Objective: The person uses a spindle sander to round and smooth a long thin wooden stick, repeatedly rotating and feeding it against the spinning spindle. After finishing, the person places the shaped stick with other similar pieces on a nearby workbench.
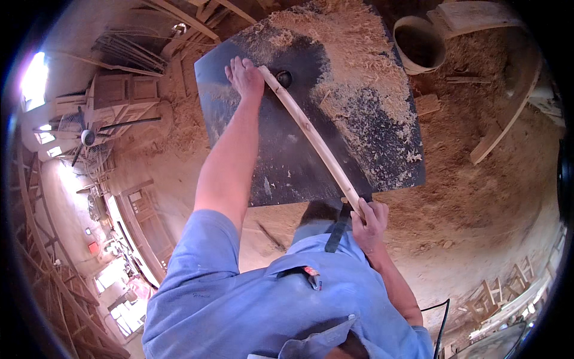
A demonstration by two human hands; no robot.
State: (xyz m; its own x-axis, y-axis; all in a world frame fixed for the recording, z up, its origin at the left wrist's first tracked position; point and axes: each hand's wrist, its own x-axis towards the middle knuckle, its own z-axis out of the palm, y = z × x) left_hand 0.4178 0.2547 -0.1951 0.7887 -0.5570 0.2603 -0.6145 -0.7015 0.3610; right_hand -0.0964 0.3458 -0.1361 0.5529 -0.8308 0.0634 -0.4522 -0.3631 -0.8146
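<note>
Wood strip [311, 134]: across dark surface [269, 179], 11-to-5 o'clock, lower end past near edge | right hand [369, 222]: fingers grasping strip's 5 o'clock end | left hand [246, 79]: at 11 o'clock end, fingers extended, can't tell if gripping | round black part [284, 78]: just beside strip, 11 o'clock | sawdust [359, 66]: 1 o'clock

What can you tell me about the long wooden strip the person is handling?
The wooden strip is long, narrow and pale, apparently bare wood, with a few darker, knot-like marks. It slants across the dark tabletop, its near end reaching past the edge. The right hand grips that end; the left hand is at the far end, its hold unclear. Beside that end is a round dark fitting; whether they touch is unclear.
</note>
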